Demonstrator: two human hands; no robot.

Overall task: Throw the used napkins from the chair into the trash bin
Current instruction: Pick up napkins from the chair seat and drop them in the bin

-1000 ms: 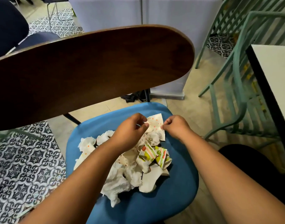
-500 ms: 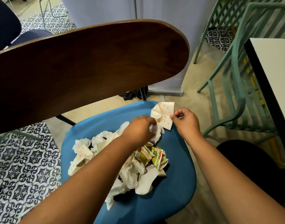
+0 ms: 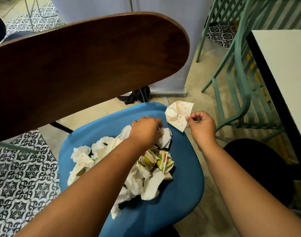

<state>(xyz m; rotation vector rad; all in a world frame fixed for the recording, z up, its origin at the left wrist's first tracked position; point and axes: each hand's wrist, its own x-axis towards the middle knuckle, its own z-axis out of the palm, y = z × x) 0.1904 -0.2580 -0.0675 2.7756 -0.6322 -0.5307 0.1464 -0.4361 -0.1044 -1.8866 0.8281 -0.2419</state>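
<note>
A pile of crumpled used napkins [image 3: 146,178] lies on the blue seat of a chair [image 3: 183,194] with a dark wooden backrest [image 3: 88,65]. My right hand [image 3: 201,128] pinches a white napkin with orange dots [image 3: 178,114] by its edge and holds it lifted just past the seat's far right rim. My left hand [image 3: 145,130] reaches down into the far end of the pile, fingers curled around a white crumpled napkin [image 3: 164,138]. A black round shape, possibly the trash bin [image 3: 259,168], sits on the floor to the right of the chair.
A white table with a black edge [image 3: 283,79] stands at the right. Green metal chairs [image 3: 238,69] stand beyond it. A grey panel base [image 3: 168,93] is behind the blue chair. Patterned tiles [image 3: 23,177] cover the floor at left.
My right hand has lifted the dotted napkin off the pile and carried it to the right, beyond the seat's edge. My left hand has sunk into the pile onto a white napkin.
</note>
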